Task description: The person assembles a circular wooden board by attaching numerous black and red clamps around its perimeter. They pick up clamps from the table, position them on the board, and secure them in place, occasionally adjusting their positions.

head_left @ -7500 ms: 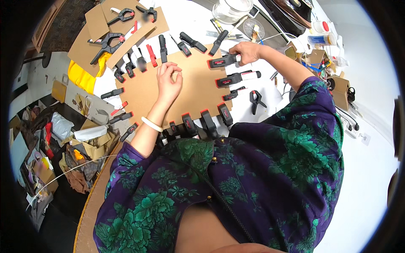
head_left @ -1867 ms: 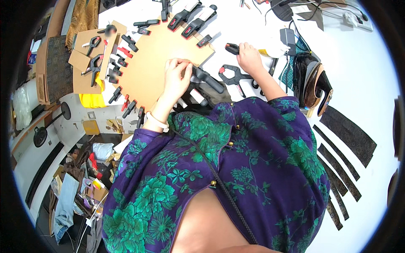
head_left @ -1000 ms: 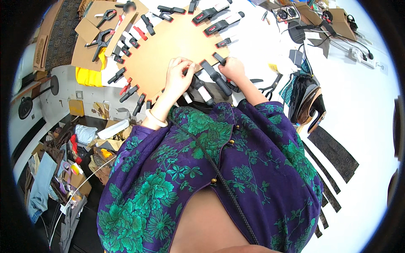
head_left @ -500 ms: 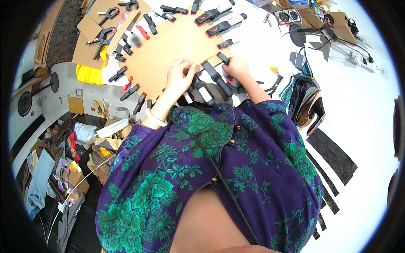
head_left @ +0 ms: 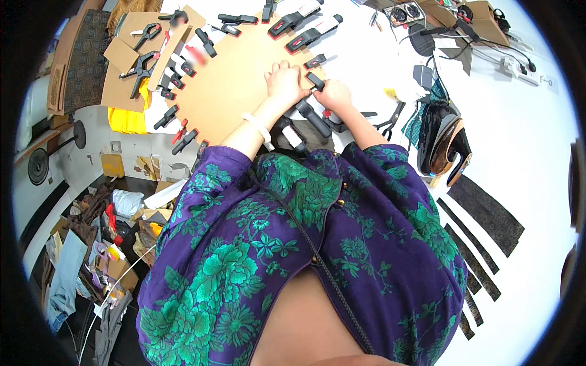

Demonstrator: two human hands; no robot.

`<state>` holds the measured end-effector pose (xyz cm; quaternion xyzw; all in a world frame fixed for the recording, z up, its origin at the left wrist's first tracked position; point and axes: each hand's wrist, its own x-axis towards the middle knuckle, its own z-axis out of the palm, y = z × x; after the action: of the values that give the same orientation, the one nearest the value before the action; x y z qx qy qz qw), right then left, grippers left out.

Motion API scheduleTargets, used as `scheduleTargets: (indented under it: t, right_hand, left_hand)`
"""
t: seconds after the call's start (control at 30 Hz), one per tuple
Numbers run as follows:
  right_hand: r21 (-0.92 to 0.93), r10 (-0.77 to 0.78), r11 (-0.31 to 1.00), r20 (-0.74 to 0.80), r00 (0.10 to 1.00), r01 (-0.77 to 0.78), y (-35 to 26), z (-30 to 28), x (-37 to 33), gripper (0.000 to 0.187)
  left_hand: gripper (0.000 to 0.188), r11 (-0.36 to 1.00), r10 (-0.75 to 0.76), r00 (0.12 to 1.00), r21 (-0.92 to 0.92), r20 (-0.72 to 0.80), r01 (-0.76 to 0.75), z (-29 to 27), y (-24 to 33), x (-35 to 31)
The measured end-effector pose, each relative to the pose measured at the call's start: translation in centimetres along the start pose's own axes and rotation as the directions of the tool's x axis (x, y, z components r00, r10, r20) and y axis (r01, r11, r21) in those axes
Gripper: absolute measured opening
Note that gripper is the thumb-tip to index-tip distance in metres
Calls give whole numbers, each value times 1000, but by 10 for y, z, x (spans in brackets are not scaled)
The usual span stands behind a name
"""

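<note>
Two hands meet: left hand [head_left: 284, 82] flat, fingers spread, on the board [head_left: 235, 85]; right hand [head_left: 332, 94] pinching a clamp [head_left: 315, 81].

Brown cardboard boxes [head_left: 482, 15] top right

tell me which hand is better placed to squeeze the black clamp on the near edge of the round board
Right, probably. The right hand already touches the black clamp, while the left hand lies flat on the round board beside it.
</note>
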<state>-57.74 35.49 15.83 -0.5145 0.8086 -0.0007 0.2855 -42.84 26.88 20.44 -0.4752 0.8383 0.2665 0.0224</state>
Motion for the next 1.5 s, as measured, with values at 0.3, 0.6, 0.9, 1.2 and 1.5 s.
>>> scheduleTargets:
  t: [0.3,0.6,0.9,1.2,1.5]
  right_hand:
    - [-20,-50,998,85,995,52,6,-7,0,35]
    - [37,-13,999,110,994,9,9,-16,-2,33]
    - [132,-13,991,127,992,-4,6,-27,-9,34]
    - [48,-54,997,-1,999,54,1,-5,2,32]
    - [18,-39,999,62,997,38,-3,-13,5,36]
  left_hand:
    - [40,997,-25,999,-71,46,29,-4,-1,2]
    - [40,998,-32,998,-48,49,34,-1,-1,4]
    - [43,971,49,999,-236,19,-43,-2,-21,7]
    - [38,965,19,1000,-263,-24,-25,5,-29,15]
    - [35,965,-31,999,-260,42,41,4,-32,24]
